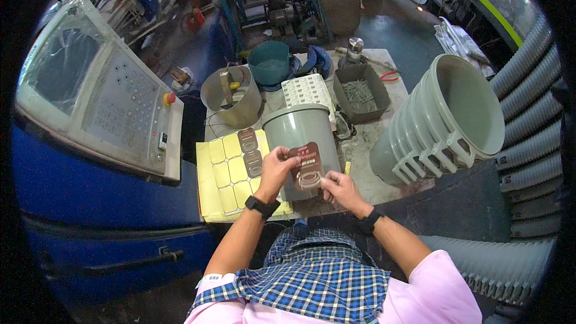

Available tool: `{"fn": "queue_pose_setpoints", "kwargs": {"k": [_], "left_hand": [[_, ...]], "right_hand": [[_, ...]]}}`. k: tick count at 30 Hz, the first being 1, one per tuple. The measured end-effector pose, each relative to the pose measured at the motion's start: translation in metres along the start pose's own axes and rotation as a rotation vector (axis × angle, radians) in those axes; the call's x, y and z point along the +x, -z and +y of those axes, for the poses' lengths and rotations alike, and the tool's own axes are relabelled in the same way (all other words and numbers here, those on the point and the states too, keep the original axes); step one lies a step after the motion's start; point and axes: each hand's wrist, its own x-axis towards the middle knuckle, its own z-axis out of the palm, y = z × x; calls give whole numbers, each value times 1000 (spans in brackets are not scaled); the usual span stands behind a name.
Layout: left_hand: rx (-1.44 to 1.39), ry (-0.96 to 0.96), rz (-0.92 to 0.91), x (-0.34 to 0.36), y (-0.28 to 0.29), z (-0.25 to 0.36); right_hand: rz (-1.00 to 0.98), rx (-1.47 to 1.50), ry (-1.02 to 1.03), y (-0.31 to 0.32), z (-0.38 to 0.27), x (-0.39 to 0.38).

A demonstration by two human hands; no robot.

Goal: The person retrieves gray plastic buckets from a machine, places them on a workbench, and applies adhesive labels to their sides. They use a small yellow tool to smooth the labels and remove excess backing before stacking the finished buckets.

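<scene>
Between my two hands is a brown printed sticker, held up in front of a grey-green plastic bucket. My left hand pinches its left edge, and the fingers of my right hand are closed on its lower right corner. The bucket stands upright on the worktable; the sticker and my hands hide part of its near wall. To its left lies a yellow sticker backing sheet, with a few brown stickers still on its right side and bare yellow shapes elsewhere.
A leaning stack of grey buckets stands on the right of the table. Behind sit a grey tub, a green bucket and a bin of screw-like pieces. A machine control panel is at left; more stacked buckets line the right.
</scene>
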Motion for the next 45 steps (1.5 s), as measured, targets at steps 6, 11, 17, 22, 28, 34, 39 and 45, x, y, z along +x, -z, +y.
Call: {"fn": "queue_pose_setpoints", "kwargs": {"k": [6, 11, 17, 22, 28, 34, 39, 45], "left_hand": [[588, -254, 42, 59, 3, -24], [650, -241, 51, 68, -2, -42], [597, -209, 58, 71, -15, -52], [453, -97, 72, 78, -18, -61], [345, -10, 104, 67, 20, -62], [147, 61, 124, 55, 48, -63], [203, 104, 176, 63, 45, -73], [367, -11, 253, 66, 35, -71]], "right_hand": [[146, -185, -10, -1, 17, 44], [158, -248, -73, 6, 29, 55], [116, -143, -55, 25, 39, 59], [89, -57, -69, 27, 50, 69], [24, 27, -38, -6, 46, 71], [-18, 23, -22, -29, 31, 72], [9, -50, -14, -28, 28, 74], [68, -65, -28, -26, 29, 77]]}}
